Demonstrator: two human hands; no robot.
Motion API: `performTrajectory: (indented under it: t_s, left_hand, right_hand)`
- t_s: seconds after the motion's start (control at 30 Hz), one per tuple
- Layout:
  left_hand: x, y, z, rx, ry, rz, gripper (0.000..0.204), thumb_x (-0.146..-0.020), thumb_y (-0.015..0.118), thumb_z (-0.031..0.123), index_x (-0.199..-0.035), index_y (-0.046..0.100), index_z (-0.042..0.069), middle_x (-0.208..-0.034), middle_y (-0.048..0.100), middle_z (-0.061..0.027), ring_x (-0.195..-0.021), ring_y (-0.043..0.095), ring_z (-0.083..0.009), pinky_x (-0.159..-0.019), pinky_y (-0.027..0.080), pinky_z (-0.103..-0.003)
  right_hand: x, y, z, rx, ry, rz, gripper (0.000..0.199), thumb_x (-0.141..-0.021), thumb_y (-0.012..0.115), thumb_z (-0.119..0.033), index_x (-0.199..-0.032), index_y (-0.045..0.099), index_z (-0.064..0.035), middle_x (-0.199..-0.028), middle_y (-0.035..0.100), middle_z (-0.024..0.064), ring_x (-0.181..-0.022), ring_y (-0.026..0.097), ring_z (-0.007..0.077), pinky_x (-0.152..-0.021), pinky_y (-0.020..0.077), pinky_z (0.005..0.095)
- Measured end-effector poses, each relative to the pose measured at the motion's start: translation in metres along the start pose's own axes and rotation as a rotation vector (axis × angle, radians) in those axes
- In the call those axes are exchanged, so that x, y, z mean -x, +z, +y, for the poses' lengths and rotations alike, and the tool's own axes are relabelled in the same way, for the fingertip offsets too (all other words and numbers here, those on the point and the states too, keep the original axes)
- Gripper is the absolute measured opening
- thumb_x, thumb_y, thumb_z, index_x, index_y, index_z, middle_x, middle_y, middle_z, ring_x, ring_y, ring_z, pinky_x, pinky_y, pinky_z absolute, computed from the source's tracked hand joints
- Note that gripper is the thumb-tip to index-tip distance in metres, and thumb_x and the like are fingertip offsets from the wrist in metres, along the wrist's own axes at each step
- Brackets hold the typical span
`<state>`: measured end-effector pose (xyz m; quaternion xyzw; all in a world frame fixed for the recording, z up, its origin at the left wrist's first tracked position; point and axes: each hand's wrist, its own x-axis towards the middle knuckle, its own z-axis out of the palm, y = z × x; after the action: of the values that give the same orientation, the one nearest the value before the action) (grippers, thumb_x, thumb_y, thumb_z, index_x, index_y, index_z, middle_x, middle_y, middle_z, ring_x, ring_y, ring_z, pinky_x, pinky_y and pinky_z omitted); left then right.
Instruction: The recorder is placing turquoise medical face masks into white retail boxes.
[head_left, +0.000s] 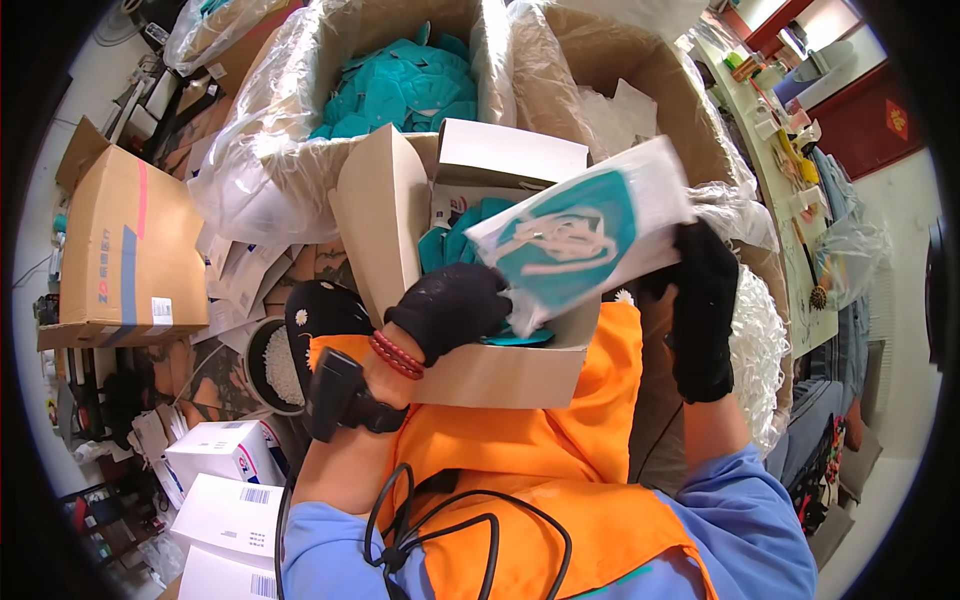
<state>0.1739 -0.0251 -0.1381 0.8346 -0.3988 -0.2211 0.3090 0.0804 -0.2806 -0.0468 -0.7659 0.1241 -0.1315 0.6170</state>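
Observation:
My left hand (452, 308), in a black glove, is closed at the lower left edge of a clear, white-backed packet (650, 225). My right hand (703, 305), gloved in black too, grips the packet's right end. Inside it a flat teal mask (570, 240) shows, with pale straps bunched on top. The packet is tilted and partly blurred above an open carton (500, 380), white on its lid side. Teal pieces (450, 245) lie in this carton, partly hidden by the packet and my left hand.
Beyond the carton stand a plastic-lined box of teal pieces (405, 85) and another lined box (580, 60) with whitish packets. White straps (755, 350) pile at the right. To the left are a brown carton (150, 240), a bowl (262, 365) of white bits and white boxes (225, 515).

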Motion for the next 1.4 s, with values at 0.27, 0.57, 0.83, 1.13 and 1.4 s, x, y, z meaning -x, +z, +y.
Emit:
performTrajectory:
  t_s: [0.27,0.57,0.83,1.13,1.4]
  left_hand:
    - [-0.003,0.003,0.012,0.219,-0.229,0.347,0.04,-0.084,0.074,0.016,-0.118,0.062,-0.001,-0.111,0.069,-0.0153,-0.102,0.066,-0.0257,-0.09,0.051,-0.037]
    - [-0.014,-0.001,0.008,0.645,-0.421,0.603,0.03,-0.085,0.072,0.005,-0.114,0.065,0.003,-0.098,0.069,-0.006,-0.087,0.063,-0.0137,-0.081,0.051,-0.028]
    - [-0.011,-0.001,0.019,1.037,-0.232,0.546,0.015,-0.087,0.068,0.003,-0.102,0.067,0.005,-0.09,0.067,-0.0018,-0.077,0.06,-0.0103,-0.072,0.051,-0.026]
    - [-0.008,0.006,0.026,0.655,-0.097,0.578,0.029,-0.087,0.068,0.006,-0.114,0.063,0.0,-0.101,0.07,-0.0139,-0.091,0.067,-0.0253,-0.083,0.053,-0.034]
    - [-0.01,0.005,0.02,1.049,-0.168,0.581,0.023,-0.085,0.073,0.004,-0.106,0.063,0.002,-0.098,0.067,-0.0042,-0.089,0.061,-0.0127,-0.081,0.051,-0.028]
  right_hand:
    - [0.004,0.003,-0.014,0.193,-0.033,0.236,0.018,-0.093,0.062,-0.004,-0.109,0.069,0.0005,-0.084,0.068,0.0044,-0.074,0.063,0.0072,-0.062,0.0513,0.0243]
    - [0.004,0.004,-0.007,0.185,-0.108,0.201,0.024,-0.099,0.06,-0.023,-0.106,0.067,-0.0017,-0.074,0.064,0.0031,-0.055,0.06,0.0104,-0.048,0.0427,0.0234]
    - [0.002,0.014,-0.003,-0.029,-0.055,0.213,0.022,-0.099,0.06,-0.024,-0.103,0.067,-0.003,-0.069,0.06,0.0009,-0.053,0.054,0.0087,-0.048,0.0398,0.0234]
    - [0.002,0.017,0.017,-0.229,0.03,0.135,0.019,-0.097,0.061,-0.013,-0.112,0.066,-0.0019,-0.085,0.066,0.0012,-0.058,0.058,0.0077,-0.05,0.0442,0.0209]
    - [0.009,0.024,0.023,-0.181,0.015,0.129,0.019,-0.097,0.06,-0.017,-0.108,0.064,-0.0022,-0.074,0.06,0.0005,-0.055,0.056,0.0092,-0.049,0.0433,0.023]
